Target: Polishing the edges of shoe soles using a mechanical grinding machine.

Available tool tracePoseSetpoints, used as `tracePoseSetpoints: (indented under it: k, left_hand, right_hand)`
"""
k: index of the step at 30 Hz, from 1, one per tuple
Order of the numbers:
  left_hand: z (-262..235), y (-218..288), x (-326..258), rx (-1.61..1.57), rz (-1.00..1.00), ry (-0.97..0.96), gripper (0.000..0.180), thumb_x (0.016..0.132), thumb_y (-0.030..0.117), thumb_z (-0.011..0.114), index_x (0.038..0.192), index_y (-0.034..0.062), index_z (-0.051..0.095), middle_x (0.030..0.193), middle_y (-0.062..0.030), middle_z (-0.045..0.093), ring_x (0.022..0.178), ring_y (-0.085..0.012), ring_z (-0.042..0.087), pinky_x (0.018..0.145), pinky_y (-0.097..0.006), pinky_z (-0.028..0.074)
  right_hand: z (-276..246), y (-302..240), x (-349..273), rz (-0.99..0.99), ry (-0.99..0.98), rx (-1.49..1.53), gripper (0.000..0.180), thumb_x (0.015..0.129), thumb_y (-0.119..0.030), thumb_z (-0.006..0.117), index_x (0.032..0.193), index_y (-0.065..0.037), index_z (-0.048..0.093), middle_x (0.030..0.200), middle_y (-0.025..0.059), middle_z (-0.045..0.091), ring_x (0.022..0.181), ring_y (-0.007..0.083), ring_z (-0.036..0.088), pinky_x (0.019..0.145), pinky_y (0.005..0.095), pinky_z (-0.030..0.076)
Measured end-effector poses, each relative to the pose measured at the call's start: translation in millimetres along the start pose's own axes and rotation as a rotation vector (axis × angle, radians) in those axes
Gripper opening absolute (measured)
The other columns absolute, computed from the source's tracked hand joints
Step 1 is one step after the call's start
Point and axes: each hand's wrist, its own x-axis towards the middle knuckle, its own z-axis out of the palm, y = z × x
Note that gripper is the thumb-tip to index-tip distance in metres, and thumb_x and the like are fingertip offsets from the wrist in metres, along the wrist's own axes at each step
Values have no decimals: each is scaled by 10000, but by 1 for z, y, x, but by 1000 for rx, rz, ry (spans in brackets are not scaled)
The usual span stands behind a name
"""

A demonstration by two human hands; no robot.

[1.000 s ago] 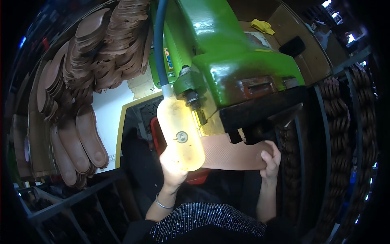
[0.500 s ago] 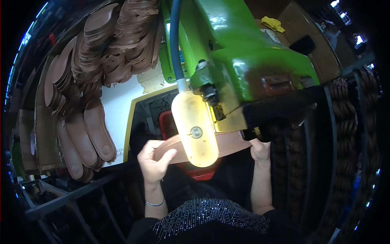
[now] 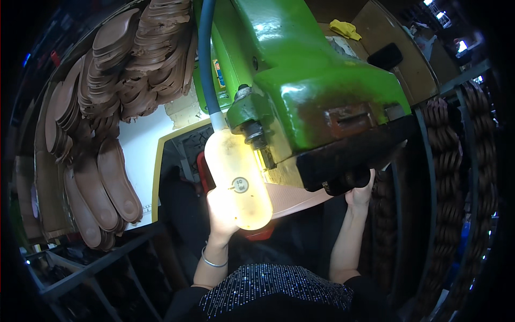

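A long pinkish-brown shoe sole [image 3: 300, 202] stretches under the head of the green machine [image 3: 306, 80], sloping down to the left. My right hand [image 3: 360, 194] grips its right end beside the machine's black underside, which covers some of the fingers. My left hand [image 3: 219, 216] is at the left, brightly lit and partly behind the glowing oval lamp [image 3: 241, 185]. The lamp hides its fingertips and the sole's left end, so its grip does not show.
Stacked brown soles [image 3: 110, 188] lie at the left on a white table [image 3: 140, 161] with a yellow edge. A blue hose [image 3: 206, 59] runs down to the lamp. Racks of brown soles [image 3: 445, 155] stand at the right. A yellow cloth [image 3: 345, 29] lies behind the machine.
My left hand has shifted right, partly behind the lamp. My right hand has moved slightly right and up. The sole now slopes more, its left part out of sight. The whole view has shifted a little.
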Motion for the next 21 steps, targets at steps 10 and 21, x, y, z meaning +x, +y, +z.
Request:
tracePoseSetpoints:
  k: [10,21]
  left_hand:
    - [-50,26,-13,-136,-201,157,164,768,-50,682,904,-58,589,826,-122,673,736,-132,647,686,-232,516]
    - [-13,37,21,441,203,-2,180,683,101,675,806,-9,603,710,-137,607,620,-299,604,575,-328,485]
  right_hand:
    - [49,42,-2,-103,-168,227,226,835,-12,548,1055,35,529,961,75,581,828,97,572,693,221,459]
    - [44,16,-3,-256,-215,-122,212,845,-120,602,985,14,515,811,38,599,642,44,531,544,154,408]
